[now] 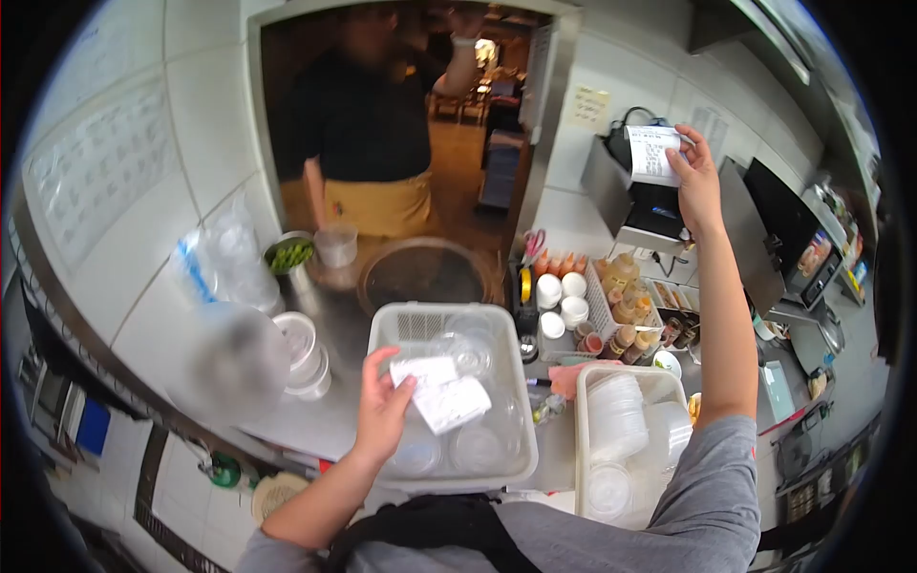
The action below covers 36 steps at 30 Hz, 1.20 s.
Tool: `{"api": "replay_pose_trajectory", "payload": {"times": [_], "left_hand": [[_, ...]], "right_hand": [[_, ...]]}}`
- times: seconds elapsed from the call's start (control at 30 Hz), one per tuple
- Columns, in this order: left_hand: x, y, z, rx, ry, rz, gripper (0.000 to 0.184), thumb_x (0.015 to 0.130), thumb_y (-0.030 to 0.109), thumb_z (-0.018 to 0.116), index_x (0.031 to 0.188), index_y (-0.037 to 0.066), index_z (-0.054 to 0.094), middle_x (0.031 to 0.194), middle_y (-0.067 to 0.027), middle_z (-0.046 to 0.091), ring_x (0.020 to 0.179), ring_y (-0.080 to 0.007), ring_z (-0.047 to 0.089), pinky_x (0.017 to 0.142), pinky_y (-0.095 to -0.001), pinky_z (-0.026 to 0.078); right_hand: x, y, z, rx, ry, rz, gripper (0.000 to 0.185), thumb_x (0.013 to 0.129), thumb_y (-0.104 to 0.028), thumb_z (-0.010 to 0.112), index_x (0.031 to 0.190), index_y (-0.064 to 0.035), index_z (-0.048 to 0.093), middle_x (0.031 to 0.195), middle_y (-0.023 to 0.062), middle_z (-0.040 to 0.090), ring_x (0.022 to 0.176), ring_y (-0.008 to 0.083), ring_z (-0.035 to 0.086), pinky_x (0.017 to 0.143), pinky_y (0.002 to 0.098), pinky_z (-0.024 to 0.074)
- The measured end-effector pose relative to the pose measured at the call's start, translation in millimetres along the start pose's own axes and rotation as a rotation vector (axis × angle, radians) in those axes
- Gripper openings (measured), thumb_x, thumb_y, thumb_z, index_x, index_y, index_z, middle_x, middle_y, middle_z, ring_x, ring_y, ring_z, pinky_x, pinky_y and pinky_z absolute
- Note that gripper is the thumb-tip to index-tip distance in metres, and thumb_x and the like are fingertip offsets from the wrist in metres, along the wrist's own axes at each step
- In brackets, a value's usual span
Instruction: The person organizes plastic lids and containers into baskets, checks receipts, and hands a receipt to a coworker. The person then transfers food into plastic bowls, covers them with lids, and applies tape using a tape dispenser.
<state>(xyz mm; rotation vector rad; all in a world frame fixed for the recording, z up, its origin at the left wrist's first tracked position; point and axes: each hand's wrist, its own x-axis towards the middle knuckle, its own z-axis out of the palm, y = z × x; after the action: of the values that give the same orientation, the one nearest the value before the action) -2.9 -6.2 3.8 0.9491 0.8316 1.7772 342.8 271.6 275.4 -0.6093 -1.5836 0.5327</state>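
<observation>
A: Where are the paper slips?

B: One printed slip (653,158) is raised at upper right, its right edge pinched firmly between the thumb and fingers of the right hand (698,177). Other white paper (444,401), folded or overlapping, I cannot tell which, is pinched the same way in the left hand (385,406), low and central.

A: What is close to them?

B: The printed slip is at a black receipt printer (657,212); whether they are joined, I cannot tell. The other paper is above a white plastic basket (528,420) of clear round containers.

A: Farther out?

B: Right of the basket, a pale bin (582,449) holds stacked clear plasticware. Beyond the counter, a person (374,124) in a black top stands in an opening.
</observation>
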Motion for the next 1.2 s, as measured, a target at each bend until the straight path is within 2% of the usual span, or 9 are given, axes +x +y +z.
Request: {"api": "replay_pose_trajectory", "payload": {"times": [0.13, 0.2, 0.37, 0.5, 0.57, 0.7, 0.83, 1.0, 1.2], "left_hand": [[-4.4, -17.3, -18.9, 0.109, -0.030, 0.034, 0.028, 0.096, 0.000, 0.052, 0.123, 0.006, 0.050, 0.108, -0.0077, 0.062, 0.098, -0.0124, 0.060, 0.085, -0.0268, 0.048], [-6.3, -20.1, -36.3, 0.306, -0.104, 0.028, 0.013, 0.098, 0.005, 0.053, 0.108, 0.001, 0.061, 0.104, -0.0042, 0.064, 0.095, -0.0096, 0.059, 0.084, -0.0251, 0.048], [-14.1, -49.2, -94.5, 0.290, -0.149, -0.149, 0.016, 0.096, 0.004, 0.055, 0.111, 0.003, 0.062, 0.109, -0.0054, 0.062, 0.101, -0.0113, 0.060, 0.089, -0.0279, 0.049], [-2.6, -41.7, -123.4, 0.809, -0.425, -0.160, 0.027, 0.088, 0.005, 0.063, 0.115, 0.008, 0.061, 0.111, -0.0166, 0.055, 0.101, -0.0295, 0.061, 0.090, -0.0359, 0.051], [-2.4, -62.3, -141.2, 0.766, -0.564, 0.046, 0.033, 0.086, 0.005, 0.062, 0.118, 0.010, 0.059, 0.108, -0.0195, 0.054, 0.102, -0.0370, 0.057, 0.090, -0.0399, 0.050], [-10.2, -78.3, -149.0, 0.838, -0.791, -0.007, 0.032, 0.089, 0.010, 0.050, 0.119, 0.004, 0.057, 0.111, -0.0200, 0.053, 0.107, -0.0373, 0.055, 0.093, -0.0421, 0.047], [-10.1, -115.8, -152.0, 0.645, -0.802, 0.093, 0.038, 0.082, 0.006, 0.056, 0.119, -0.001, 0.053, 0.109, -0.0201, 0.052, 0.106, -0.0355, 0.054, 0.089, -0.0446, 0.048], [-7.6, -129.5, -151.0, 0.268, -0.585, 0.204, 0.028, 0.079, 0.005, 0.061, 0.105, -0.006, 0.059, 0.110, -0.0190, 0.052, 0.106, -0.0352, 0.054, 0.092, -0.0410, 0.046], [-1.1, -117.0, -159.8, 0.170, -0.670, 0.127, 0.026, 0.082, 0.002, 0.059, 0.107, 0.001, 0.059, 0.110, -0.0183, 0.054, 0.104, -0.0352, 0.055, 0.086, -0.0420, 0.047]], "right_hand": [[-51.8, 12.0, 68.4, -0.230, -0.356, 0.018, 0.024, 0.093, -0.001, 0.052, 0.111, -0.0036, 0.068, 0.102, -0.0013, 0.064, 0.090, 0.0066, 0.057, 0.082, 0.0216, 0.0438], [-78.0, 24.9, 118.9, -0.352, -0.555, -0.115, 0.036, 0.088, 0.007, 0.050, 0.120, -0.0034, 0.064, 0.109, 0.0051, 0.062, 0.100, 0.0140, 0.056, 0.088, 0.0256, 0.0436], [-133.0, 79.7, 280.1, -0.312, -0.951, -0.038, 0.048, 0.085, 0.005, 0.051, 0.132, -0.0005, 0.053, 0.128, 0.0177, 0.054, 0.116, 0.0293, 0.055, 0.099, 0.0299, 0.0416], [-149.4, 142.9, 425.5, -0.539, -0.974, -0.118, 0.055, 0.084, 0.002, 0.052, 0.138, -0.0021, 0.047, 0.141, 0.0252, 0.044, 0.130, 0.0404, 0.043, 0.108, 0.0380, 0.0360], [-148.8, 198.4, 494.3, -0.615, -0.876, -0.155, 0.057, 0.082, 0.005, 0.049, 0.138, -0.0022, 0.046, 0.142, 0.0262, 0.042, 0.128, 0.0415, 0.044, 0.107, 0.0403, 0.0377], [-127.8, 256.0, 604.6, -0.684, -0.674, 0.049, 0.061, 0.077, 0.011, 0.047, 0.138, 0.0001, 0.046, 0.141, 0.0266, 0.044, 0.126, 0.0404, 0.048, 0.106, 0.0412, 0.0401], [-127.4, 312.1, 669.8, -0.870, -0.714, -0.145, 0.055, 0.080, 0.005, 0.050, 0.135, -0.0004, 0.049, 0.137, 0.0257, 0.048, 0.127, 0.0370, 0.048, 0.105, 0.0397, 0.0409], [-127.1, 339.1, 710.8, -0.904, -0.945, 0.061, 0.033, 0.076, 0.000, 0.055, 0.106, -0.0026, 0.070, 0.128, 0.0219, 0.057, 0.124, 0.0338, 0.051, 0.105, 0.0345, 0.0412], [-109.6, 326.5, 688.8, -0.833, -0.981, -0.138, 0.036, 0.080, 0.004, 0.051, 0.110, -0.0081, 0.067, 0.133, 0.0227, 0.052, 0.132, 0.0391, 0.042, 0.110, 0.0402, 0.0352]]}}
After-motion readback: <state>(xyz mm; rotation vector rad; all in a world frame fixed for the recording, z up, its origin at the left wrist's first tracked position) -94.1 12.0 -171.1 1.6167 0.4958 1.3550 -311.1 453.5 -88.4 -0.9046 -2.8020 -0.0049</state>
